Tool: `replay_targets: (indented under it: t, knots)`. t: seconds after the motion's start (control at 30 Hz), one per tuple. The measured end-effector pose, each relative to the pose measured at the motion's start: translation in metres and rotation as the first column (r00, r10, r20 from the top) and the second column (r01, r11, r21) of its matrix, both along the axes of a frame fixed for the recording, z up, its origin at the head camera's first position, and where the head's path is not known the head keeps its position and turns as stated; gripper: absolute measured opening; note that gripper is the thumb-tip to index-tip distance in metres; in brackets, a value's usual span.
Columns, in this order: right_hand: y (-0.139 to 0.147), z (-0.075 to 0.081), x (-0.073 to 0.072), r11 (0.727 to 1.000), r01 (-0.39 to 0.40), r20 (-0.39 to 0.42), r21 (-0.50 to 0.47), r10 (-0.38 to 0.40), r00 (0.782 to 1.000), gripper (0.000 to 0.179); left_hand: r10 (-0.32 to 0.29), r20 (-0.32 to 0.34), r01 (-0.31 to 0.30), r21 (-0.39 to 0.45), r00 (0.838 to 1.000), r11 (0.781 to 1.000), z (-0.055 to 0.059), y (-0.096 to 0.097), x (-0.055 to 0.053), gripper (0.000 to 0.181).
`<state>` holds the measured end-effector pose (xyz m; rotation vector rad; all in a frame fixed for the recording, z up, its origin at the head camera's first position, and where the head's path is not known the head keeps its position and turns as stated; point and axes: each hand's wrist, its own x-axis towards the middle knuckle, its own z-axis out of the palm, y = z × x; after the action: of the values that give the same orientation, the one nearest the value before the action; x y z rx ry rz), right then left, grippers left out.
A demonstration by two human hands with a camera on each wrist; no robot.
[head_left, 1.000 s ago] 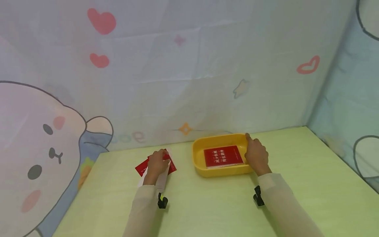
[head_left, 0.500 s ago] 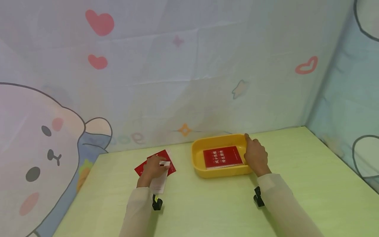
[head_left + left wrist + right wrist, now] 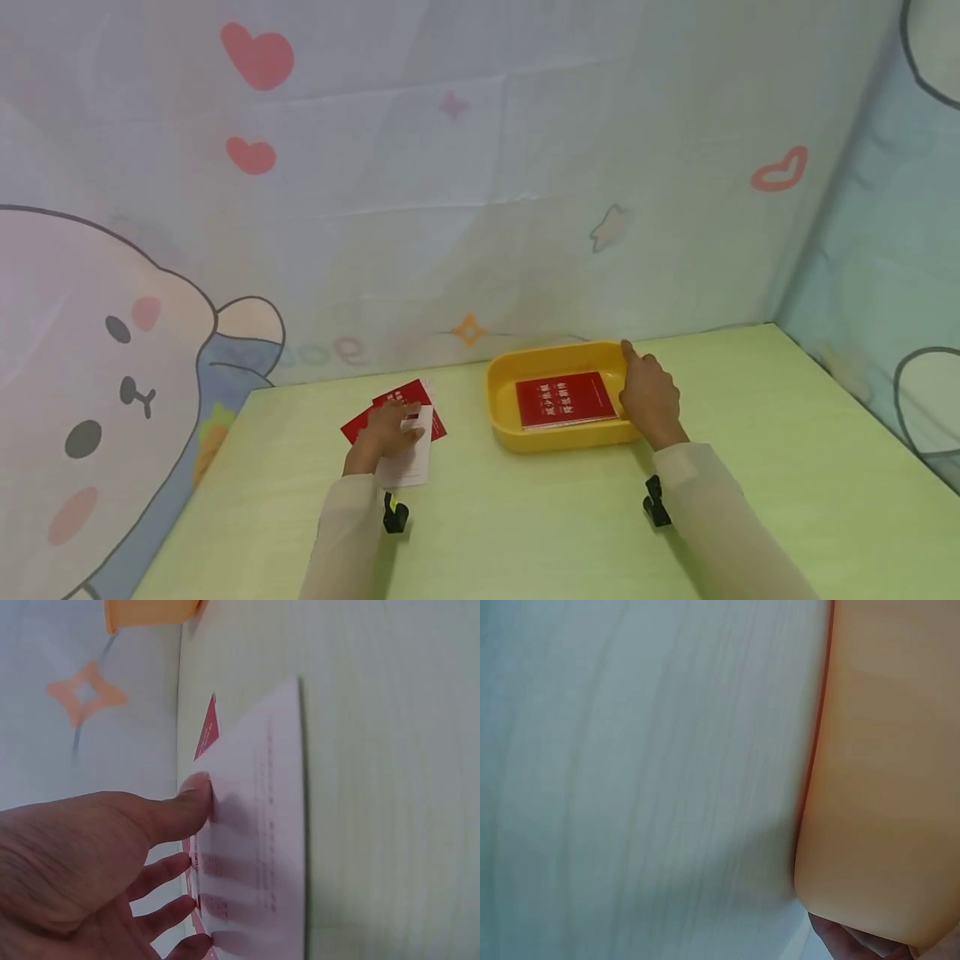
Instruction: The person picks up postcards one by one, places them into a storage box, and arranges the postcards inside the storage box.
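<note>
At approx 7 o'clock in head view, a white card (image 3: 408, 471) w/ faint reddish print overlaps red cards (image 3: 414, 390); a person's L hand (image 3: 386, 431) touches it, fingers relaxed & apart, tips at the card. Btwn 4 & 5, a shallow yellow tray (image 3: 528, 362) w/ rounded corners holds a red-faced card (image 3: 566, 401) w/ white characters. R hand (image 3: 651, 398), at 4, grips the tray's R-side rim.

Table (image 3: 510, 533) is pale yellow-green, against a pale cloth backdrop (image 3: 390, 183): pink hearts (image 3: 258, 58) btwn 10 & 11, cartoon animal (image 3: 67, 342) btwn 8 & 9, cut off at L edge.

L hand hides part of the white card; its print's too blurred to read. In R-wrist view, only bits of R fingers (image 3: 847, 943) show, approx 5 o'clock, mostly behind tray wall.
</note>
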<state>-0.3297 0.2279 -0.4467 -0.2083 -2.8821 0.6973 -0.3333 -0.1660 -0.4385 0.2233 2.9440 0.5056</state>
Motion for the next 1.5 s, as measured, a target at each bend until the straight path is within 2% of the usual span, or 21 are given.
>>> replay_targets:
  t: [0.17, 0.37, 0.73, 1.03, 1.5]
  knots:
    - [-0.001, 0.002, 0.001, 1.000, 0.002, 0.024, 0.001, -0.002, 1.000, 0.075, 0.096, -0.033, -0.093, 0.072, 0.995, 0.993, -0.008, 0.001, -0.003, 0.051]
    - [-0.003, 0.004, 0.001, 1.000, 0.011, 0.027, 0.005, -0.011, 1.000, 0.075, 0.153, -0.062, -0.145, 0.114, 0.986, 0.983, -0.010, 0.004, -0.005, 0.053]
    - [-0.004, 0.007, 0.005, 1.000, 0.004, 0.020, -0.005, -0.004, 1.000, 0.074, 0.178, -0.064, -0.169, 0.125, 0.982, 0.978, -0.010, 0.009, -0.007, 0.055]
    - [-0.004, 0.004, 0.005, 1.000, 0.006, 0.006, -0.008, -0.006, 1.000, 0.073, 0.188, -0.034, -0.182, 0.128, 0.982, 0.975, -0.014, 0.008, -0.014, 0.062]
    - [-0.002, 0.007, 0.005, 1.000, 0.009, 0.013, -0.006, -0.009, 1.000, 0.073, 0.244, -0.091, -0.230, 0.143, 0.965, 0.963, -0.020, 0.015, -0.017, 0.065]
